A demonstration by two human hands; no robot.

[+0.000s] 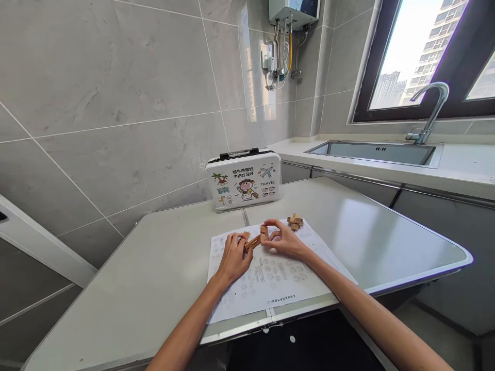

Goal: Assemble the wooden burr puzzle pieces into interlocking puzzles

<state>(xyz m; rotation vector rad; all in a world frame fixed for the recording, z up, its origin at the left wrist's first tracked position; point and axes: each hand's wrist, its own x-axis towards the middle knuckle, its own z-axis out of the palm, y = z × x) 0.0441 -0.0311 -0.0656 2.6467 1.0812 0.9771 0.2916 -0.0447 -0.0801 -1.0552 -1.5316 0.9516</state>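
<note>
My left hand (233,257) rests on the printed sheet (270,281), its fingers closed around a slotted wooden puzzle piece (253,242). Between the thumb and fingertips of my right hand (284,239) is a notched wooden puzzle piece (264,233), upright at the far end of the slotted one. The two pieces appear to touch. Part of another wooden piece (246,235) shows by my left fingertips; how it lies is hidden. Beyond my right hand sits an interlocked wooden burr puzzle (295,221) near the sheet's far edge.
The sheet lies on a light folding table (162,263) with a metal-trimmed edge. At its back stands a white cartoon-printed case (243,180) against the tiled wall. A counter with a sink (379,153) and faucet (429,113) runs along the right.
</note>
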